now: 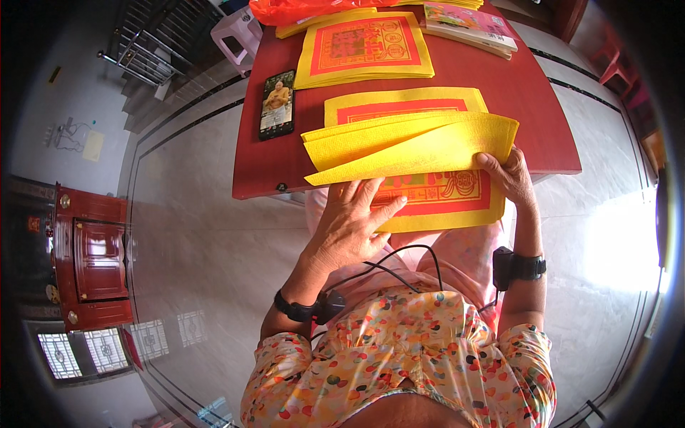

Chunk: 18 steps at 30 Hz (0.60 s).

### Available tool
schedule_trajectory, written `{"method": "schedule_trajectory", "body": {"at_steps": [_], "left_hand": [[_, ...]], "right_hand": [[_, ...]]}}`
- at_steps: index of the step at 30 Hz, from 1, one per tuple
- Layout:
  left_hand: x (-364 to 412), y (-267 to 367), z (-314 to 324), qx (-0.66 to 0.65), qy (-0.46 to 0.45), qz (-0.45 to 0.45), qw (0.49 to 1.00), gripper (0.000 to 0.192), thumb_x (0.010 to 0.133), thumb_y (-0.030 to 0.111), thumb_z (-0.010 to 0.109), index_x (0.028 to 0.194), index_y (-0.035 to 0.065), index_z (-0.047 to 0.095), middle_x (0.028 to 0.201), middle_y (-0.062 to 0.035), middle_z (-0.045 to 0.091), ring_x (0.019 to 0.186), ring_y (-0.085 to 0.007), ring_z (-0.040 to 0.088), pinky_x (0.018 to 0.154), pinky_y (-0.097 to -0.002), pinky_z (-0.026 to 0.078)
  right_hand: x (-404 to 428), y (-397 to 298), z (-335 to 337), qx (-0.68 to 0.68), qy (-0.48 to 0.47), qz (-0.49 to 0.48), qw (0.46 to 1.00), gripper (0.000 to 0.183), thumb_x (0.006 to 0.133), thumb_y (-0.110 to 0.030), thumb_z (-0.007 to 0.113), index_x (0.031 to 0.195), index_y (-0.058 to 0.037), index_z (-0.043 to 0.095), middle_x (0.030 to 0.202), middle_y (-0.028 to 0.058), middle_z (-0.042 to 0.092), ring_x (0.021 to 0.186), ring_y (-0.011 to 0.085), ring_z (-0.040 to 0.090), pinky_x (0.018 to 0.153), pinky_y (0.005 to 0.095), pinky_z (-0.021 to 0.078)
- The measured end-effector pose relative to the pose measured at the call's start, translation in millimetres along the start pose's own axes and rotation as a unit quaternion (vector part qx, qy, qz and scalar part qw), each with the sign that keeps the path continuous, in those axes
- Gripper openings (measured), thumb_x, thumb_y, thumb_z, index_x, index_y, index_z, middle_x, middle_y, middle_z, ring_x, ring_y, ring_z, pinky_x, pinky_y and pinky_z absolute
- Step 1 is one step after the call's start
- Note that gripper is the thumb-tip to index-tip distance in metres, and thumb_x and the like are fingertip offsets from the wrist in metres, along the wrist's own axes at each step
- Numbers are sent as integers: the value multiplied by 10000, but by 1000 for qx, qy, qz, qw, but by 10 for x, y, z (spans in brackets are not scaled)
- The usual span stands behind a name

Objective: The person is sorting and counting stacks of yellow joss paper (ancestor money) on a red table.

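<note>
Several yellow paper sheets [406, 140] are bent back over a stack near the table's front edge, their plain sides showing. My right hand [505, 174] pinches their right end, with the thumb on top. Beneath lies a yellow sheet with a red printed panel [444, 198], reaching past the table edge over my lap. My left hand [356, 219] rests on that sheet's left part, fingers spread, its fingertips partly hidden at the bent sheets' lower edge. Another printed yellow sheet [401, 101] shows behind the bent ones, flat on the red table [535, 134].
A thick stack of printed yellow paper [369, 48] lies farther back, beside a smartphone [277, 104] at the left. Books [471, 27] and a red plastic bag [316, 10] are at the far side. A plastic stool [235, 40] stands left. Black cables [406, 249] cross my lap.
</note>
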State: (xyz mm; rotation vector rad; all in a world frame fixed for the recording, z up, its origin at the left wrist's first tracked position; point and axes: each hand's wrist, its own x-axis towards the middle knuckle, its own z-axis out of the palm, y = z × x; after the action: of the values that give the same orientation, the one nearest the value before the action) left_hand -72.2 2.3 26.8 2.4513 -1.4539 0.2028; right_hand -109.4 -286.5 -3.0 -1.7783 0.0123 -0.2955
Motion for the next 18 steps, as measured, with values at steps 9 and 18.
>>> {"method": "schedule_trajectory", "body": {"at_steps": [9, 18], "left_hand": [[11, 12, -20, -2, -11, 2, 1000, 587, 555, 156, 704, 1127, 217, 589, 1234, -146, 380, 1165, -312, 339, 976, -467, 274], [4, 15, 12, 5, -16, -2, 1000, 607, 557, 149, 684, 1149, 222, 570, 1274, -154, 352, 1199, -327, 312, 993, -480, 254]], "right_hand": [[4, 41, -36, -7, -8, 16, 1000, 392, 805, -346, 616, 1056, -54, 542, 915, 110, 639, 816, 191, 637, 726, 340, 531], [-1, 9, 7, 10, 11, 2, 1000, 345, 825, -310, 616, 956, 7, 574, 825, 32, 627, 740, 78, 575, 657, 245, 489]]}}
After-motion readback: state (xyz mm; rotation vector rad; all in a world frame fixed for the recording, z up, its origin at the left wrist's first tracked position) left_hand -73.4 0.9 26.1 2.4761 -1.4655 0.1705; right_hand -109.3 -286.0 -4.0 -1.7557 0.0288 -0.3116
